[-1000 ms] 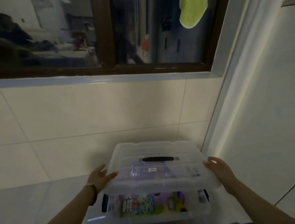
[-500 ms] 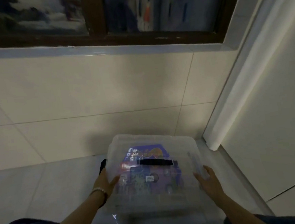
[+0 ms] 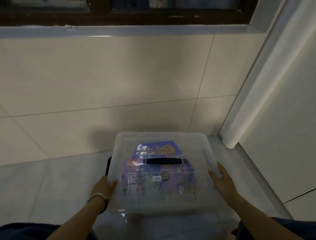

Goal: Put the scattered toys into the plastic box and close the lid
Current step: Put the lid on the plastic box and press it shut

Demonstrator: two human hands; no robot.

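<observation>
I see the lid [image 3: 160,138] lying on the plastic box [image 3: 161,221] on the floor [image 3: 45,185] by the wall, toys [image 3: 156,151] showing through. The left hand [image 3: 104,187] grips its left edge, thumb on top; the right hand [image 3: 222,181] lies flat against its right edge, fingers straight

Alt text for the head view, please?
A person's left hand grips and right hand presses the edges of a clear lid over a plastic box of colourful toys. Pale tiled floor, tiled wall, dark window frame above.
</observation>
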